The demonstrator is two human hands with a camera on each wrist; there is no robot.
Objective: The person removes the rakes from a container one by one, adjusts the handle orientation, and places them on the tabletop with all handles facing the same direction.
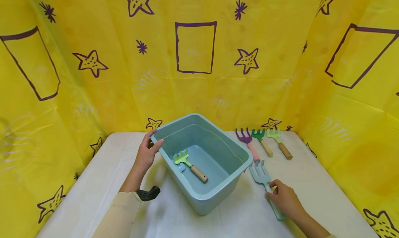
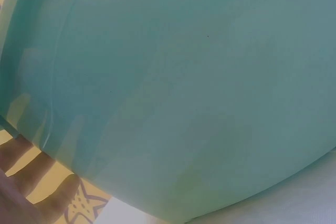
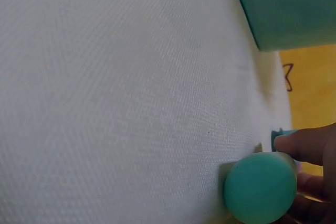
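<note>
My left hand (image 1: 145, 156) grips the far left corner of a light blue plastic tub (image 1: 215, 193), its thumb over the rim and its fingers outside. Inside the tub lies a small light green rake (image 1: 196, 171) with a wooden handle, partly covering a blue piece (image 1: 181, 167). To the right of the tub, my right hand (image 1: 286, 198) pinches a pale blue hand fork (image 1: 261, 177) near the top of its green handle. That handle's rounded end (image 3: 261, 188) shows close over the white cloth in the right wrist view. The fork's tines point away, beside the tub's right corner.
Behind the hand fork lie a purple fork with a pink handle (image 1: 253, 151), a dark green rake (image 1: 264, 144) and another light green rake (image 1: 282, 147). White cloth covers the table (image 1: 124, 146). Yellow patterned curtains (image 1: 196, 92) stand round its back and sides.
</note>
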